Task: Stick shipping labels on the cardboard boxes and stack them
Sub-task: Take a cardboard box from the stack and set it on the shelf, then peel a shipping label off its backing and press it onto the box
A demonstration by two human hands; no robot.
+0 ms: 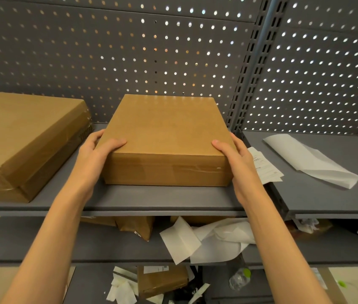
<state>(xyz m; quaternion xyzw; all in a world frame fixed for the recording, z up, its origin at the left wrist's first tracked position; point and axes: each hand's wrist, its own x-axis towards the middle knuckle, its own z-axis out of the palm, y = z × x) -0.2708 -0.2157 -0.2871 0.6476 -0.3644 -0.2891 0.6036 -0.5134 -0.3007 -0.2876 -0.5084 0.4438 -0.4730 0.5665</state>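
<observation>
Cardboard box (165, 137) is grasped at its near corners by the left hand (96, 154) and right hand (236, 159), thumbs laid on top; it is rested flat on the grey shelf (151, 200), near a larger box (24, 141).

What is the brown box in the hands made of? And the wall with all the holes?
The box looks like matte brown cardboard, with glossy tape along its front edge. The holed wall looks like grey-painted metal: thin, with neat rows of punched holes that light shines through. I can't be sure it's metal.
</observation>
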